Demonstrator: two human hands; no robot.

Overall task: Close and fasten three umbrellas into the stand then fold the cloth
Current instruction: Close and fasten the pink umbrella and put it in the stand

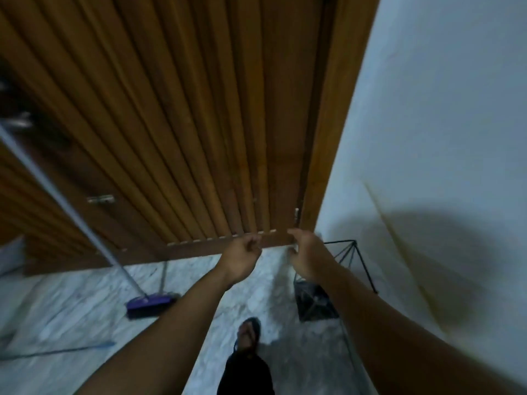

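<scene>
Both my arms reach forward toward the foot of a wooden slatted door [199, 138]. My left hand [242, 253] has its fingers curled in, and nothing shows in it. My right hand [305, 252] hangs with loosely bent fingers and holds nothing. It is just above and left of a black wire umbrella stand [355, 252], which stands on the floor against the white wall, its dark base [313, 305] under my right forearm. The frame is blurred. No umbrella or cloth is in view.
A broom with a purple head [151, 303] and a grey handle leans across the left. The floor is pale marble [85, 309], with a thin blue line [71, 349] lying on it. My sandalled foot [248, 332] is at the bottom centre. The white wall [442, 138] fills the right.
</scene>
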